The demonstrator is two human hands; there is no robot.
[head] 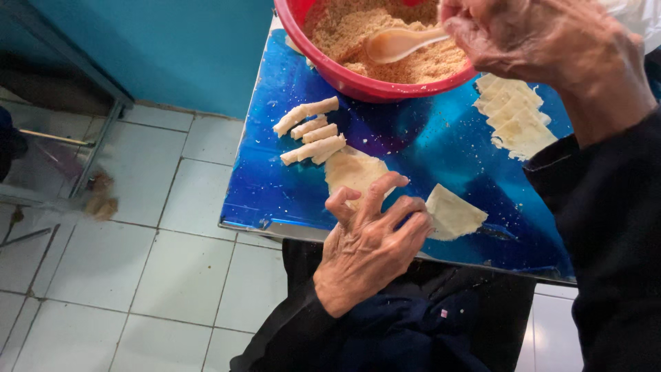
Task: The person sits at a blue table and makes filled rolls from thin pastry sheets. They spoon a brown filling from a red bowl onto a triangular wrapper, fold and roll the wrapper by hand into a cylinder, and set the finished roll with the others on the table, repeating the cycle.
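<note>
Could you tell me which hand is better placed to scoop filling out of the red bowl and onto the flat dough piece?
The right hand: it already grips the spoon lying in the crumbly filling of the red bowl. The left hand rests by the flat dough piece, empty, fingers spread.

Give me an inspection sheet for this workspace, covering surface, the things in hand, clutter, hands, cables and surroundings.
Surface: glossy blue tabletop, dusted with pale smears near the front edge.
Job's things: red bowl of brown crumbly filling with a pale spoon in it; flat pastry piece under the left fingers; second folded pastry piece; stack of pastry sheets; four rolled pastries lying side by side.
Clutter: nothing seen on the table.
Hands: left hand open, fingertips at the flat pastry; right hand gripping the spoon handle.
Cables: nothing seen.
Surroundings: pale tiled floor, teal wall, metal frame at left.
</note>
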